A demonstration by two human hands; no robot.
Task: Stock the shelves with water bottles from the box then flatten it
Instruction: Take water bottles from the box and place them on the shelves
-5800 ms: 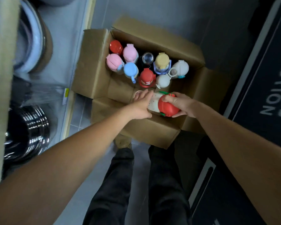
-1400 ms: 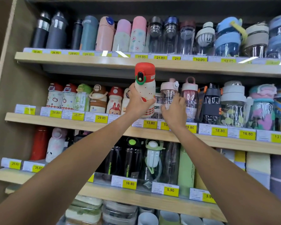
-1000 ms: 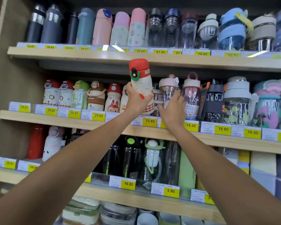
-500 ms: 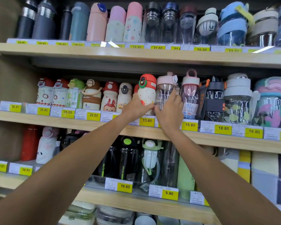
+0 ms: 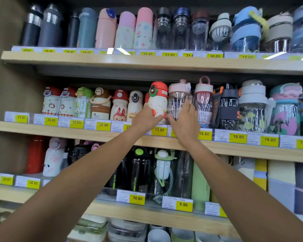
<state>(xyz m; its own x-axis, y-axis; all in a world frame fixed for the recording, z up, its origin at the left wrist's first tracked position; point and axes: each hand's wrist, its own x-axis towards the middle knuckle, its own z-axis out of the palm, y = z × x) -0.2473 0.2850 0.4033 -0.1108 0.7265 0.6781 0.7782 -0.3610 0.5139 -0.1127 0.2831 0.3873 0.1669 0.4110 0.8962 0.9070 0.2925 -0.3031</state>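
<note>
My left hand point(image 5: 144, 117): fingers curled round lower body of red-lidded bottle point(image 5: 157, 100), to guide it into gap on middle shelf point(image 5: 59, 132). Right hand point(image 5: 185, 119): fingers straight, pressing clear pink-lidded bottle point(image 5: 177, 100) aside so neighbour not knocked. Base hidden behind hands; cannot tell if seated.
</note>
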